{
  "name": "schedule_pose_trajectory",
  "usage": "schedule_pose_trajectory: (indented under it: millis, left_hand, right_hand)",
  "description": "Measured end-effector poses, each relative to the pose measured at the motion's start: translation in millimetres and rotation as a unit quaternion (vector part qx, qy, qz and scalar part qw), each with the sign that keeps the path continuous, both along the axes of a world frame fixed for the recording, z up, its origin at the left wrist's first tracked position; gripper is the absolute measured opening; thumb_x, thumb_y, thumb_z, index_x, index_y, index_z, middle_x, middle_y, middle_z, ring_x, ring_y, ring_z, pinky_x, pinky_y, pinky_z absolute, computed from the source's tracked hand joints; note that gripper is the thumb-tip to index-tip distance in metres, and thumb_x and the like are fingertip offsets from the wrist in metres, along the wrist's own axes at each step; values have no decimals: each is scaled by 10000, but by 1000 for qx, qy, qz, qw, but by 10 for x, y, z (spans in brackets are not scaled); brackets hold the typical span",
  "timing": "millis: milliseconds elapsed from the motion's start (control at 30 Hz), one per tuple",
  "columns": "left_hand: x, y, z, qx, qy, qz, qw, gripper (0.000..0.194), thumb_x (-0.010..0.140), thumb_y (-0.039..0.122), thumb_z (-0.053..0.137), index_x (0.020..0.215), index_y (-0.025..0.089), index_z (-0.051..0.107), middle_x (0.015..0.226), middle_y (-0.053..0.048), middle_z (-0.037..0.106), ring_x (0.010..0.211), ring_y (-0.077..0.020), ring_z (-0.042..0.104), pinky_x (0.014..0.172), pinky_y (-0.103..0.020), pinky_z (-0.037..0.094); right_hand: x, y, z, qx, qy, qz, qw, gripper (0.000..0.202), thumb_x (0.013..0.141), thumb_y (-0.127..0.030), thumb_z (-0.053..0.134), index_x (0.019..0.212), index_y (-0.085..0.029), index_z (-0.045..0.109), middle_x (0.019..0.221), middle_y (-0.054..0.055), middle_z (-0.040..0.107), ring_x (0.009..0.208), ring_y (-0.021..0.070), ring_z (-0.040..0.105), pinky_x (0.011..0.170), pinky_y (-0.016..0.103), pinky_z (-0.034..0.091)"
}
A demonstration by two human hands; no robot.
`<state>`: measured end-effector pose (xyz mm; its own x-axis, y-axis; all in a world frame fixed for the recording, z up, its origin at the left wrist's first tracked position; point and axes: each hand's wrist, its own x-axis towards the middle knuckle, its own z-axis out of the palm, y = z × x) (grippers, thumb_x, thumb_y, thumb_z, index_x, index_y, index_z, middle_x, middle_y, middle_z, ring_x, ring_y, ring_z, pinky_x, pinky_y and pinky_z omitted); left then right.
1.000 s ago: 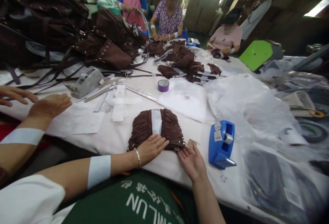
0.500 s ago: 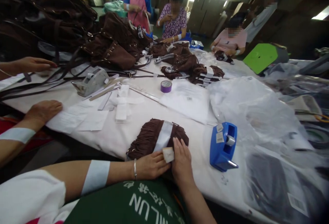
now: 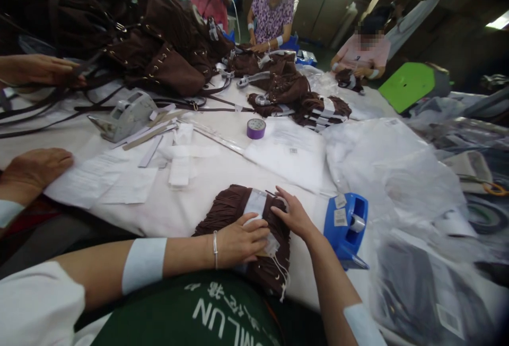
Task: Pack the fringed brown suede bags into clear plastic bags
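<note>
A folded brown fringed bag (image 3: 226, 205) with a whitish band (image 3: 255, 203) round its middle lies at the front edge of the table. My left hand (image 3: 242, 237) rests on top of it, fingers stretched out over the lower part of the band. Under and beside those fingers shows a pale tag in clear plastic (image 3: 271, 245), with white strings hanging down. My right hand (image 3: 293, 212) is at the bag's right edge, thumb and fingers apart, close to the band's upper end. Right of that hand stands a blue tape dispenser (image 3: 345, 229).
Behind the bag lie a purple tape roll (image 3: 255, 130), paper strips (image 3: 181, 163) and a grey tape dispenser (image 3: 127, 115). Brown bags (image 3: 175, 70) are heaped at back left. Clear plastic bags (image 3: 393, 166) cover the right. A co-worker's hand (image 3: 37, 171) rests at left; other people work behind.
My left hand has spread over the bag and the tag, which was upright between my hands, now lies on it. My right hand has moved up and away to the bag's right edge.
</note>
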<state>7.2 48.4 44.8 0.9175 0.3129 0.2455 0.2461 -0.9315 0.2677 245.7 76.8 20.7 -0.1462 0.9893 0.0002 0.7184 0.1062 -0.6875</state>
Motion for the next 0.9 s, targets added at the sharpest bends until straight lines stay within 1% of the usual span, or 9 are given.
schedule_pose_trajectory:
  millis: [100,233,367,433,500,600,733,800,900]
  left_hand:
    - [4,90,-39,-44,4,53,998,238,815,329,625,1020,207,630,1115,-68,588,1180,-249,422,1076,-450,246]
    - [-73,186,-14,-109,-48,116,986,213,858,380,558,989,249,661,1189,-52,562,1210,-252,404,1050,-441,286]
    - [-46,278,-22,-108,-78,144,981,242,860,319,560,1073,231,634,1347,-66,471,1297,-269,321,1068,-452,273]
    - [-8,340,-44,-103,-82,146,980,235,867,299,550,1076,227,630,1349,-58,477,1312,-266,308,1072,-458,271]
    - [25,410,-75,-103,-83,153,979,227,868,281,546,1072,226,628,1307,-50,520,1301,-256,330,1069,-460,274]
    - [45,509,-137,-103,-79,165,978,243,863,270,551,1091,220,619,1271,-53,551,1280,-255,363,1061,-469,281]
    - [50,606,-197,-111,-69,180,975,235,848,269,571,1066,207,635,1239,-70,572,1262,-274,387,1046,-487,304]
    - [76,638,-198,-120,-74,186,972,232,854,264,563,1063,200,639,1227,-75,580,1254,-267,398,1040,-471,327]
    - [157,671,-186,-119,-85,191,971,253,854,271,566,1085,192,635,1258,-87,560,1254,-262,403,1042,-459,341]
  right_hand:
    - [74,127,-75,2,-48,39,998,460,762,-421,636,1177,-232,577,1081,58,642,1020,220,553,942,406,381]
    - [237,93,-23,28,-78,38,996,268,771,-421,638,955,-226,650,912,44,642,912,211,554,866,370,396]
    - [270,44,109,97,-126,27,987,137,802,-352,609,847,-225,636,1005,59,619,1041,238,511,948,407,328]
    - [211,-18,184,102,-157,43,981,108,824,-329,582,840,-228,616,1003,55,624,1049,243,513,950,406,316]
    - [137,-137,229,53,-178,43,982,127,856,-343,532,841,-232,593,887,42,644,911,226,566,851,369,369]
    - [100,-408,203,-72,-168,-19,983,179,876,-394,475,872,-242,570,781,29,651,714,204,589,667,316,392]
    - [204,-701,167,-210,-130,-59,967,238,831,-463,520,860,-235,582,795,49,671,712,221,613,650,324,413]
    - [197,-704,214,-193,-155,-102,964,333,809,-523,527,923,-218,596,858,87,676,779,261,622,698,366,434]
    - [18,-542,278,-56,-192,-129,971,527,783,-506,565,1193,-178,523,1119,150,614,1025,322,561,848,431,429]
